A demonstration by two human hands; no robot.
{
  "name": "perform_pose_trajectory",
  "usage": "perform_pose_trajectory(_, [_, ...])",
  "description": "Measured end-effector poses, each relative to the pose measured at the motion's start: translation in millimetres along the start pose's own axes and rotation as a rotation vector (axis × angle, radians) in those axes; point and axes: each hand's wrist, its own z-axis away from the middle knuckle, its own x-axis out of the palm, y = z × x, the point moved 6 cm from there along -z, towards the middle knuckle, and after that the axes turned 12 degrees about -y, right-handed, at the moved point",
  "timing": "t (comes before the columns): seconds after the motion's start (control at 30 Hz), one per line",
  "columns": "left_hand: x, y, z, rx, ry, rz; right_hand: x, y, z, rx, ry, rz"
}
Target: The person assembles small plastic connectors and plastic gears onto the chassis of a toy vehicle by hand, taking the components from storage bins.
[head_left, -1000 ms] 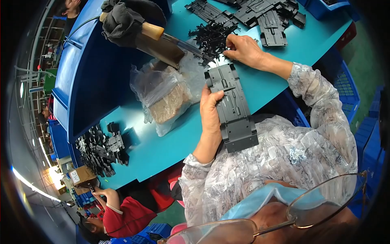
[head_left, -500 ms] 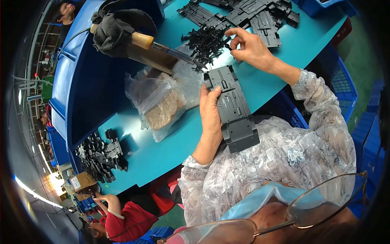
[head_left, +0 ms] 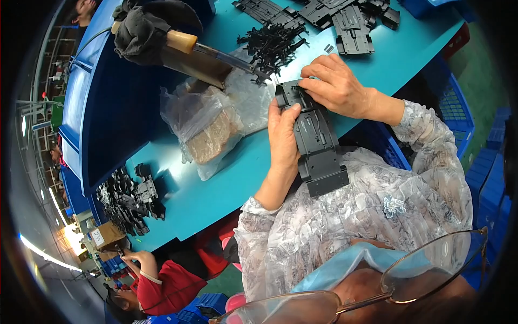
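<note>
A long black moulded plastic panel [head_left: 322,141] lies slanted in front of me, its near end by my body. My left hand [head_left: 283,137] grips its left edge, thumb on top and fingers underneath. Over the far end of the panel, my right hand [head_left: 340,89] has its fingertips pinched together, touching the surface. Whatever those fingertips hold is too small and covered to make out. Just beyond the panel sits a heap of small black plastic pieces [head_left: 272,46].
A wooden-handled tool with a metal shaft [head_left: 182,41] points toward the panel's far end. Below it lies a clear plastic bag [head_left: 213,137] with brown contents. More black panels [head_left: 353,32] lie at the back; dark parts [head_left: 127,202] are piled left. A red-sleeved co-worker [head_left: 167,286] sits lower left.
My right hand has moved from beside the heap of small pieces down onto the panel's far end. The panel, still in my left hand, has shifted slightly.
</note>
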Motion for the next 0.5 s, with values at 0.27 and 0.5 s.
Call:
perform_pose_trajectory(0.27, [-3.8, -8.0, -0.6, -0.02, -0.034, 0.016, 4.3, 11.4, 1.5, 0.038, -0.213, -0.323])
perform_pose_trajectory(0.5, [-1.9, -8.0, -1.6, -0.015, -0.07, 0.006, 7.0, 14.0, -1.6, 0.123, -0.178, -0.342])
